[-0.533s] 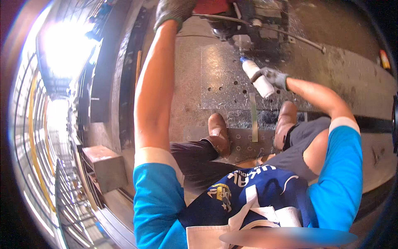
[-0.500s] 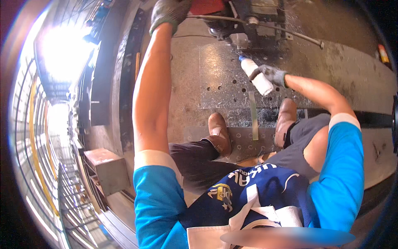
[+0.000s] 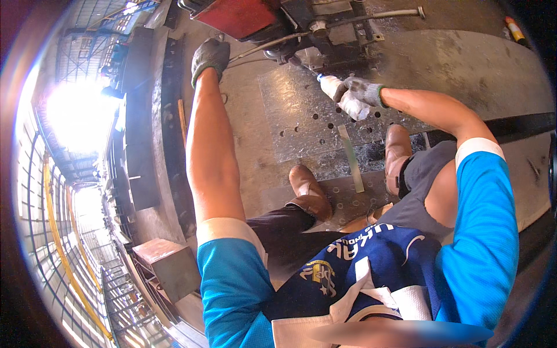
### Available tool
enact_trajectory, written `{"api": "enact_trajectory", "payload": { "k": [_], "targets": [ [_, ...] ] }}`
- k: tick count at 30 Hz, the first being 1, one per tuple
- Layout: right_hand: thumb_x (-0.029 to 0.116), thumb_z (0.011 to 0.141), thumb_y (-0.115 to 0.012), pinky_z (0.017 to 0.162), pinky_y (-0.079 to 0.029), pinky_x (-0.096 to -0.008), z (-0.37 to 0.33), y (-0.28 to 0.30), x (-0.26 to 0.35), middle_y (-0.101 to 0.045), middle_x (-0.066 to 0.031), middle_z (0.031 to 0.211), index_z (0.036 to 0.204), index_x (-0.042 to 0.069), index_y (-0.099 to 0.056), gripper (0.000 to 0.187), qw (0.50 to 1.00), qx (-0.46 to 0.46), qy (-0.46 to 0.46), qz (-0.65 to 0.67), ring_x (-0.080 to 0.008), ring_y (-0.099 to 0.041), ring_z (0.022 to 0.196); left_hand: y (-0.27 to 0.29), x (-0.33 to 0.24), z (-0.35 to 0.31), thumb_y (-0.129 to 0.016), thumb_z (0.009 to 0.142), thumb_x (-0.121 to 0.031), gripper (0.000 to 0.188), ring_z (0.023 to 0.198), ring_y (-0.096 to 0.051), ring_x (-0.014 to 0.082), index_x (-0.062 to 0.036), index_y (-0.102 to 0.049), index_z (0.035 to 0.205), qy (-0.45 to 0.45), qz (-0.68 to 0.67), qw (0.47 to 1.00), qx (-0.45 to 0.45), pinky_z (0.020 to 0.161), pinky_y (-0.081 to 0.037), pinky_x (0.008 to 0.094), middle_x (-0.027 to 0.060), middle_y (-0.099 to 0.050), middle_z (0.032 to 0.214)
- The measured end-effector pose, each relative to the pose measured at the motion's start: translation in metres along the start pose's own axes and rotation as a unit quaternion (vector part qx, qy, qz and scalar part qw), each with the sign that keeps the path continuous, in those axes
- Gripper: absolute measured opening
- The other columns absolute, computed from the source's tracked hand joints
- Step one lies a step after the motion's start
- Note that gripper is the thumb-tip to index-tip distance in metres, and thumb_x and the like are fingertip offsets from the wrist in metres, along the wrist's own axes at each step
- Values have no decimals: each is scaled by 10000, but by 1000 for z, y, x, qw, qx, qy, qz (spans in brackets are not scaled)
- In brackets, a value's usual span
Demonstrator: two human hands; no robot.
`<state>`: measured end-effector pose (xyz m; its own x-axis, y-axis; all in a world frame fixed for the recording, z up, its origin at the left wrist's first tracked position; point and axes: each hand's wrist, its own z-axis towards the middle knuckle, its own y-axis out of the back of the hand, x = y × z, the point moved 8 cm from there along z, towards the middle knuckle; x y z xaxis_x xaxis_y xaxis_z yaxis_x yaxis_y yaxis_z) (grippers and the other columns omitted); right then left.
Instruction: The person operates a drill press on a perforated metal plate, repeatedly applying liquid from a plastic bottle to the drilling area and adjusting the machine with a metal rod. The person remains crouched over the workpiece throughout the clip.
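Plastic, knit cloth, metal
The bottle (image 3: 354, 108) looks like pale plastic; the left glove (image 3: 210, 57) and right glove (image 3: 365, 93), matt knit cloth; the rod (image 3: 376, 18), dull metal; the perforated plate (image 3: 290, 113), scuffed, shiny metal.

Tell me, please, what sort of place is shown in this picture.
It is probably an industrial workshop, perhaps for metalwork, though the exact trade is unclear. Three things suggest this: the red-and-black machine, the flat plate with round holes, and the metal framework high at the left.
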<state>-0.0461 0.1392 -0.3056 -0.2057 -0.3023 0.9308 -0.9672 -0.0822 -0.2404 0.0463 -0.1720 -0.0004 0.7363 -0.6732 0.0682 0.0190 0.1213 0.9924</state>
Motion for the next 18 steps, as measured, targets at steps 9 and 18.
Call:
{"api": "enact_trajectory", "payload": {
  "k": [9, 18],
  "targets": [
    [283, 1057, -586, 811, -584, -331, -11, 15, 4, -700, 28, 957, 1237, 142, -755, 284, 997, -45, 8, -59, -138, -671, 879, -11, 21, 11, -608, 899, -578, 607, 1161, -685, 421, -65, -765, 1182, 40, -104, 993, -37, 1001, -519, 482, 243, -730, 1204],
    [184, 1027, -595, 743, -616, -319, -13, 7, 24, -718, -9, 982, 1209, 126, -769, 259, 997, -64, -6, -31, -145, -696, 802, 14, 5, -28, -652, 911, -331, 534, 1057, -710, 454, -51, -623, 1364, 58, -180, 979, -69, 907, -549, 530, 295, -718, 1152]
  ]
}}
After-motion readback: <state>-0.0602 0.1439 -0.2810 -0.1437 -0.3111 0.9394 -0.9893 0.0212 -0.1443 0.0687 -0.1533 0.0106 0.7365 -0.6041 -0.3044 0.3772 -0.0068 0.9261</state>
